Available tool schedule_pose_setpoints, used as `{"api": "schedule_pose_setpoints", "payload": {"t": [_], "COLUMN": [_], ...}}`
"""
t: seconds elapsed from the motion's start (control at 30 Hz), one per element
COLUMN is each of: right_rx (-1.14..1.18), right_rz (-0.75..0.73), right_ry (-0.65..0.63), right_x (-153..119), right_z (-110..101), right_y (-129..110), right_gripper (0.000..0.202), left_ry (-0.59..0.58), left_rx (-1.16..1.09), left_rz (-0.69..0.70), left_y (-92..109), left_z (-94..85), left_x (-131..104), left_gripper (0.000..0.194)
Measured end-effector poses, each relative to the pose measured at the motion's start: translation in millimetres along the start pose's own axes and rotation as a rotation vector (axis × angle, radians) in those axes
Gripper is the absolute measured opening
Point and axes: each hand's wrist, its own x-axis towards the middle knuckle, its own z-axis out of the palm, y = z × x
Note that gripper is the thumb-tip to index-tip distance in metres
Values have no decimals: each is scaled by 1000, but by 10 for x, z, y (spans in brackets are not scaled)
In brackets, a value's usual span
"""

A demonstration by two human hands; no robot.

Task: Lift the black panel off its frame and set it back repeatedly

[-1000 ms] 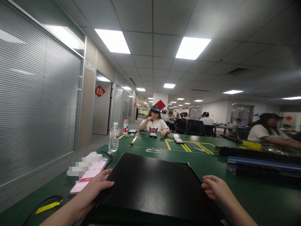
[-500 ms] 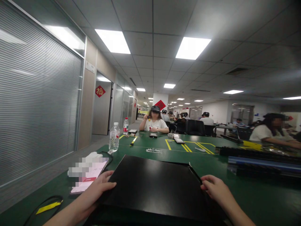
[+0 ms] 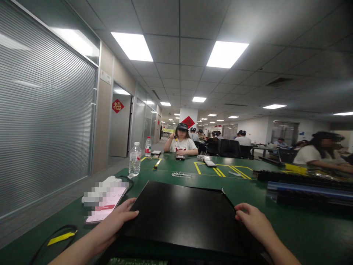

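A flat black panel point(image 3: 182, 215) lies before me at the bottom centre, with light reflecting off its smooth face. My left hand point(image 3: 121, 218) grips its left edge, thumb on top and the other fingers partly hidden beyond the edge. At the right edge, my right hand point(image 3: 249, 218) pinches the rim between thumb and curled fingers. Below the panel's near edge, part of a green circuit board point(image 3: 138, 261) shows in a dark space.
On the green table point(image 3: 289, 228), a phone point(image 3: 110, 206), a water bottle point(image 3: 135, 160) and a black cable with a yellow tag point(image 3: 61, 238) are on the left. Long dark strips point(image 3: 309, 191) lie right. A person point(image 3: 182, 141) sits opposite, another point(image 3: 320, 152) at right.
The panel's near edge now sits slightly higher in view, and a strip of green circuit board has appeared below it. Both hands keep their hold.
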Motion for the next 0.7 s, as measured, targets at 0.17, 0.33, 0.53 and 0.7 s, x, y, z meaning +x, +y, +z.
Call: {"api": "schedule_pose_setpoints", "payload": {"t": [0.17, 0.33, 0.53, 0.7], "right_rx": [-90, -217, -261, -285], "right_rz": [-7, -30, -47, -63], "right_ry": [3, -6, -21, -25], "right_x": [-62, -97, -132, -142], "right_z": [-6, 7, 18, 24], "right_y": [-69, -108, -150, -149], "right_gripper": [24, 28, 29, 27], "left_ry": [-5, -3, -4, 20], "left_rx": [33, 49, 53, 72], "left_rz": [-9, -13, -16, -19], "left_y": [25, 40, 30, 59], "left_z": [10, 20, -8, 17], "left_x": [-30, -37, -33, -57], "left_gripper": [79, 83, 83, 81]}}
